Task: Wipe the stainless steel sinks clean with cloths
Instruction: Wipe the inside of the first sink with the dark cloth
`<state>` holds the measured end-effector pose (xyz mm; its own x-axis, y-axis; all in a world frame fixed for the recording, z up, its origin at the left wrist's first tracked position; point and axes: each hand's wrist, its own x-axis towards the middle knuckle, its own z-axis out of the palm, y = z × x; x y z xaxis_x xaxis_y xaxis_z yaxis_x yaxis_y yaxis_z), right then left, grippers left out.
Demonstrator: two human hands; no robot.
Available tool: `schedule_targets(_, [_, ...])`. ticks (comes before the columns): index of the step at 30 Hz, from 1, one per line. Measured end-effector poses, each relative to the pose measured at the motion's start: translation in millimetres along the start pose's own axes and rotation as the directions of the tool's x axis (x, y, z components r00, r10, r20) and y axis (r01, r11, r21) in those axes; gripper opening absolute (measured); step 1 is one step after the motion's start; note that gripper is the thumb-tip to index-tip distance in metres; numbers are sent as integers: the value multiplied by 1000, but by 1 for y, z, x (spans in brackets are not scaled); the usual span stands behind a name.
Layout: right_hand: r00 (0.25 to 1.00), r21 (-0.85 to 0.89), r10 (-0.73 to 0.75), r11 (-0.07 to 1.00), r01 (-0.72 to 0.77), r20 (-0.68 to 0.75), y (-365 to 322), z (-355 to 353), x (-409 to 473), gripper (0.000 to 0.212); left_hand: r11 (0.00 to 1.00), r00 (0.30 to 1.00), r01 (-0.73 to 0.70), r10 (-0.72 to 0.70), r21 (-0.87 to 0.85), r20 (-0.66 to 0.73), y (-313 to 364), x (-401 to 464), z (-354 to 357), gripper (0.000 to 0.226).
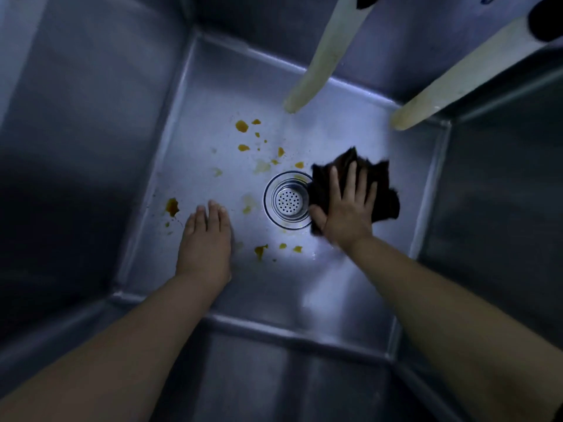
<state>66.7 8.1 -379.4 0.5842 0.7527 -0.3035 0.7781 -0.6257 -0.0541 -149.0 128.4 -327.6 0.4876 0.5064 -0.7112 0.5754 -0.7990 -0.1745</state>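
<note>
Steel sink [213, 95] floor: right hand [345, 208] fingers splayed on cloth [385, 193], left hand [205, 239] flat, empty.

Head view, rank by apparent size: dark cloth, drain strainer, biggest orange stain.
1. Dark cloth, partly hidden under the right hand
2. Drain strainer
3. Orange stain near the left hand, by far the smallest

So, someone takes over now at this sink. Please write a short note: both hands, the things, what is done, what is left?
Right hand: flat on the dark cloth, pressing it on the sink floor just right of the drain.
Left hand: empty, flat on the floor left of the drain.
Done: the floor near the cloth looks free of spots.
Left: orange stains behind, left of and in front of the drain. Two pale hoses hang in at the back.
</note>
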Motion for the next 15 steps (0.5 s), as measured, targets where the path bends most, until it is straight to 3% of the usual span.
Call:
schedule_targets(4, [991, 13, 9, 1000, -11, 134, -29, 14, -85, 81, 1000, 1000, -2, 2, -9, 15, -1, -2, -2, 118])
schedule_targets(7, [958, 10, -8, 1000, 6, 285, -45, 26, -136, 90, 1000, 1000, -1, 2, -26, 5, 0, -2, -3, 104])
schedule_targets(11, [914, 17, -132, 991, 136, 383, -51, 30, -155, 105, 999, 1000, -9, 9, -35, -4, 1, -2, -3, 92])
schedule_targets(15, [945, 3, -48, 999, 49, 323, -44, 22, -117, 100, 999, 1000, -7, 7, -31, -3, 3, 1, -3, 91])
